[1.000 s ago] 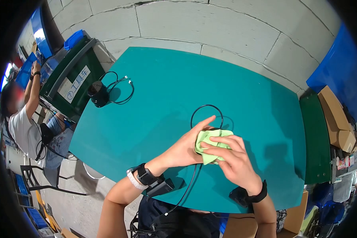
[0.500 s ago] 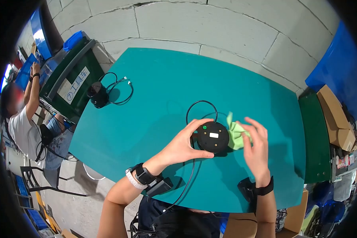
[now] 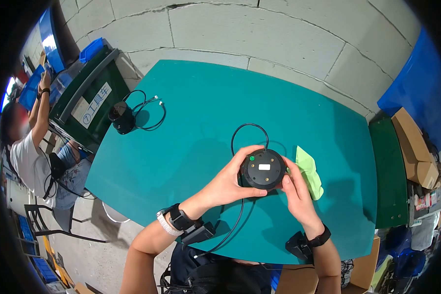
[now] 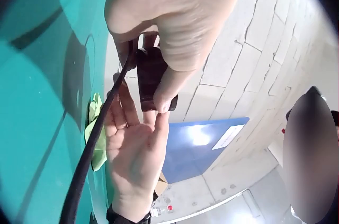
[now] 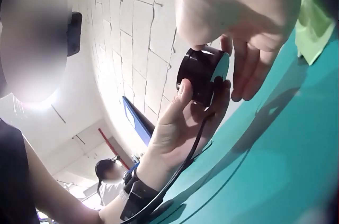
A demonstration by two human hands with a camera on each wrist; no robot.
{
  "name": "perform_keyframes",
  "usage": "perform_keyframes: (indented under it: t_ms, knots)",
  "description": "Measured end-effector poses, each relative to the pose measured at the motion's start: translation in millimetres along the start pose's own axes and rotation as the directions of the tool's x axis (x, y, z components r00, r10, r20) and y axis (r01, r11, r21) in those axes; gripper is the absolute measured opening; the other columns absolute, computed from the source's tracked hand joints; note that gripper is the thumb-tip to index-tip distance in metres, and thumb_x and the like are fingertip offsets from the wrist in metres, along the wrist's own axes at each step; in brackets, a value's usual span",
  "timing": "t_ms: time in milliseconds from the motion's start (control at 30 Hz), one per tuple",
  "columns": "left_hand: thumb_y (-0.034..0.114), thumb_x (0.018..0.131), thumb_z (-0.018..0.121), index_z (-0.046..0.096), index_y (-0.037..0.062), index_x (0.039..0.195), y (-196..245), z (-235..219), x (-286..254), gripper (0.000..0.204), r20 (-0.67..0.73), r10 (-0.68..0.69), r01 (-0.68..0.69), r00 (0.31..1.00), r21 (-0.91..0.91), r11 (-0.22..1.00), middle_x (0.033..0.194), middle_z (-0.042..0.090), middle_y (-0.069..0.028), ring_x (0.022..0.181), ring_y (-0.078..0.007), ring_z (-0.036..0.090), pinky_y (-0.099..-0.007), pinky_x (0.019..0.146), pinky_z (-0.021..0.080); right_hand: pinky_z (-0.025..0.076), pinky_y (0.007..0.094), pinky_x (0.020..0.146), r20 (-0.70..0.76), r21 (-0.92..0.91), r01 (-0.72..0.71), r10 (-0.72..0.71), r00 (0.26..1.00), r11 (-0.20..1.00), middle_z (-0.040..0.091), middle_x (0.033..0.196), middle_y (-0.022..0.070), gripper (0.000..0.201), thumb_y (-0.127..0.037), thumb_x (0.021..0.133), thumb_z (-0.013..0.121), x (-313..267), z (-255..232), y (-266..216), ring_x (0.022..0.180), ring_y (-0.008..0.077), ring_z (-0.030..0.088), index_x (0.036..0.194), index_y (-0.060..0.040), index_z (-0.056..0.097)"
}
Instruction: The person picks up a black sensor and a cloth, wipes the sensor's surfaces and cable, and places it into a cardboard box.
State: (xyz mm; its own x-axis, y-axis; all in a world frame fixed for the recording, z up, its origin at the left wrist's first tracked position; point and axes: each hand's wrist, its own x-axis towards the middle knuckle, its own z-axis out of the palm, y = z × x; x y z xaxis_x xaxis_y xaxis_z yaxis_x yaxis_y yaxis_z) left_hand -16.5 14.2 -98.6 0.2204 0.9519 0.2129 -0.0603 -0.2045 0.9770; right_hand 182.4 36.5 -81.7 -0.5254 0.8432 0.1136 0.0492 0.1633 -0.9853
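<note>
A black round device [image 3: 263, 169] faces up with its flat disc side, which carries a white label, small brass-coloured spots and a green dot. My left hand [image 3: 224, 182] grips it from the left, thumb along the near edge and fingers round the far edge. At its right rim, my right hand [image 3: 299, 193] pinches the edge between thumb and forefinger; the other fingers stretch out below, as the right wrist view shows. The device's black cable [image 3: 241, 215] loops behind it and runs down to the near table edge. A light green cloth [image 3: 308, 174] lies just right of my right hand.
A second black device [image 3: 121, 117] with coiled cables stands on the green table [image 3: 201, 98] at the far left. Beyond the left edge are a dark green cart [image 3: 85, 98] and a seated person [image 3: 32, 152]. Cardboard boxes [image 3: 416, 152] line the right side.
The right hand has lifted the green cloth off the device's face, left it on the table to the right, and come back to the device's rim. The left hand keeps its grip.
</note>
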Motion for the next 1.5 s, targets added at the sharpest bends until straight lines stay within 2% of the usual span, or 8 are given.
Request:
perform_keyframes:
  t_ms: [67,233,333,500,700,1100,1267,1500]
  knots:
    - [0.001,0.067,0.081,0.030,0.0068,0.140,-3,-1,0,0.090,0.015,0.008,-0.008,1.000,0.028,1.000,0.136,0.039,-0.0092,0.127,-0.0192,0.039,-0.0343,0.107,0.034,0.044,0.0300,0.089,0.026,0.132,-0.039,0.035,0.999,0.990,0.053,0.122,0.0138,0.044,-0.019,0.099,0.043,0,1,-3,0.108,0.0165,0.054,0.139,-0.0007,0.033]
    - [0.002,0.071,0.079,0.028,0.0062,0.143,2,-1,0,0.089,0.087,-0.003,-0.002,0.996,0.051,0.999,0.141,0.036,-0.0093,0.130,-0.0203,0.037,-0.0353,0.106,0.035,0.041,0.0305,0.093,0.033,0.039,0.049,-0.050,0.998,0.998,0.051,0.126,0.0133,0.045,-0.019,0.099,0.044,1,-8,7,0.112,0.0168,0.051,0.139,-0.0018,0.033]
    - [-0.001,0.076,0.073,0.031,0.0060,0.144,7,-5,-1,0.080,0.113,-0.072,0.088,0.991,-0.139,0.986,0.146,0.033,-0.0103,0.133,-0.0221,0.035,-0.0357,0.105,0.038,0.039,0.0309,0.097,0.007,0.038,0.066,-0.066,0.998,0.997,0.049,0.129,0.0133,0.045,-0.019,0.099,0.044,-1,-8,5,0.116,0.0175,0.049,0.139,-0.0022,0.034]
    - [-0.003,0.076,0.072,0.033,0.0042,0.142,6,-8,-1,0.077,0.101,-0.055,0.074,0.993,-0.195,0.978,0.145,0.035,-0.0110,0.132,-0.0232,0.037,-0.0358,0.105,0.039,0.037,0.0314,0.100,-0.002,0.145,0.050,-0.050,0.999,0.988,0.047,0.132,0.0133,0.046,-0.022,0.099,0.044,-2,-6,8,0.121,0.0190,0.046,0.139,-0.0014,0.034]
    - [-0.003,0.079,0.068,0.039,0.0006,0.138,13,-10,-1,0.067,0.078,-0.081,0.101,0.994,-0.302,0.948,0.143,0.039,-0.0136,0.131,-0.0243,0.039,-0.0371,0.106,0.037,0.036,0.0311,0.101,-0.025,0.028,0.106,-0.105,0.994,0.994,0.048,0.134,0.0126,0.050,-0.027,0.099,0.045,-1,-8,8,0.122,0.0188,0.046,0.140,-0.0002,0.036]
    - [0.005,0.084,0.064,0.043,-0.0003,0.136,12,-13,-2,0.056,0.082,-0.046,0.068,0.996,-0.284,0.956,0.141,0.043,-0.0148,0.129,-0.0247,0.042,-0.0382,0.107,0.035,0.041,0.0274,0.093,-0.028,0.000,0.132,-0.132,0.991,0.991,0.054,0.125,0.0105,0.056,-0.034,0.096,0.051,-2,-7,3,0.109,0.0145,0.053,0.140,-0.0008,0.038]
    - [0.011,0.089,0.058,0.044,-0.0010,0.135,9,-16,-2,0.050,0.078,-0.017,0.037,0.997,-0.259,0.965,0.140,0.044,-0.0156,0.129,-0.0252,0.042,-0.0386,0.107,0.034,0.042,0.0224,0.076,-0.027,-0.025,0.117,-0.118,0.993,0.993,0.059,0.107,0.0052,0.058,-0.036,0.095,0.053,-2,-9,5,0.085,0.0080,0.052,0.140,-0.0021,0.038]
    - [0.014,0.090,0.056,0.047,-0.0015,0.133,10,-16,-2,0.046,0.073,-0.032,0.052,0.997,-0.298,0.953,0.139,0.044,-0.0178,0.129,-0.0260,0.042,-0.0393,0.107,0.034,0.041,0.0216,0.068,-0.022,-0.026,0.124,-0.124,0.992,0.992,0.060,0.095,0.0028,0.060,-0.039,0.094,0.054,-3,-8,5,0.077,0.0070,0.052,0.140,-0.0027,0.039]
